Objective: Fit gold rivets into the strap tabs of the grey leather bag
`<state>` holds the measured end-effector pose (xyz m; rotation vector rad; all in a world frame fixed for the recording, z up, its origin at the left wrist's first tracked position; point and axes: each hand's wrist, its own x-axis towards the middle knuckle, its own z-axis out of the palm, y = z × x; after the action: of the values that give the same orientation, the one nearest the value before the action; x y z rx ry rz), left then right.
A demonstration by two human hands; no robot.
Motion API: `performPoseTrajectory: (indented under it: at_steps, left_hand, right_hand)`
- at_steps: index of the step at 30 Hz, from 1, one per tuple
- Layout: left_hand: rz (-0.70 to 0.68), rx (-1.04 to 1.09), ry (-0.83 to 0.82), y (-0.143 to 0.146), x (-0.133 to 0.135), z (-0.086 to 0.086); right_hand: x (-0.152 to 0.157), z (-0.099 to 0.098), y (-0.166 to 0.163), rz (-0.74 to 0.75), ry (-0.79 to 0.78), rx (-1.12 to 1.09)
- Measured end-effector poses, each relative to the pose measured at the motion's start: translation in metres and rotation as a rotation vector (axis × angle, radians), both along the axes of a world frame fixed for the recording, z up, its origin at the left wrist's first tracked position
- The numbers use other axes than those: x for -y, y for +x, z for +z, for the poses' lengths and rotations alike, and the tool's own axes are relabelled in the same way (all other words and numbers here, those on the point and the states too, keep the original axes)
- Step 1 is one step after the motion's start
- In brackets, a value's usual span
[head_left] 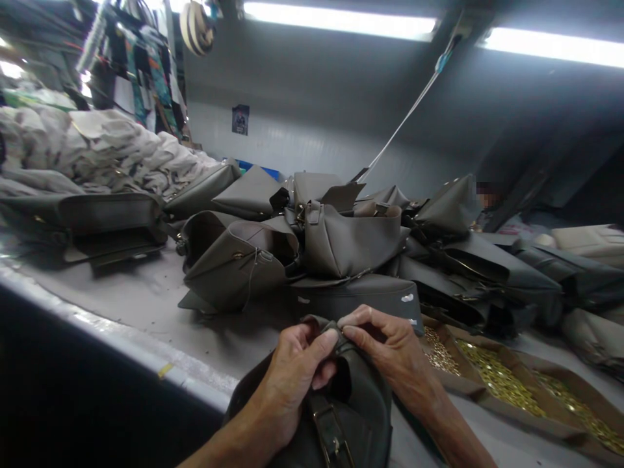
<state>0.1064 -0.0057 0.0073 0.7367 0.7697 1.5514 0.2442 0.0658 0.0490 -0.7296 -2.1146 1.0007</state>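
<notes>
A dark grey leather bag [361,403] with a strap and metal buckle [336,442] rests at the table's near edge, right below me. My left hand [297,370] pinches the bag's top rim between thumb and fingers. My right hand [390,351] pinches the same rim from the right, its fingertips meeting the left thumb. Whatever small part sits between the fingertips is hidden.
A heap of grey bags [341,247] fills the table [141,305] behind my hands. Cardboard trays of small brass fittings [502,380] lie at the right. Folded pale fabric [97,156] and a flat bag [92,224] sit at the left. A person is partly visible far right.
</notes>
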Motion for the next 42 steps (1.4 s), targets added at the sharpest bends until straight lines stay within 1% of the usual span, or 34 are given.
performPoseTrajectory:
  at_steps: [5,9,14,17,24,29,38,40,42]
  left_hand:
    - [-0.051,-0.017,0.028,0.0,0.005,-0.004]
    - [-0.054,0.038,0.019,-0.001,0.009,-0.003]
    - [-0.057,0.131,0.02,0.0,0.013,0.001]
    - [-0.051,0.162,0.044,0.001,0.011,-0.001]
    - [-0.029,0.173,0.043,-0.002,0.005,-0.008]
    - [-0.048,0.207,0.081,-0.003,0.005,-0.007]
    - [-0.042,0.2,0.084,-0.004,0.001,-0.01]
    - [-0.034,0.198,0.077,-0.003,0.0,-0.01]
    - [-0.031,0.197,0.072,-0.001,0.0,-0.01]
  right_hand:
    - [0.001,-0.001,0.001,0.033,-0.126,-0.069]
    - [0.005,-0.005,-0.001,0.075,-0.201,-0.175]
    - [0.007,-0.017,-0.004,0.125,-0.23,-0.318]
    - [0.007,-0.019,-0.007,0.126,-0.231,-0.349]
    - [0.007,-0.008,-0.012,0.09,-0.182,-0.216]
    - [0.007,-0.003,-0.012,0.057,-0.095,-0.142]
    - [-0.002,0.003,-0.011,0.108,0.132,-0.015]
    - [-0.001,0.002,-0.011,0.09,0.132,0.002]
    - [0.0,0.003,-0.01,0.066,0.098,0.033]
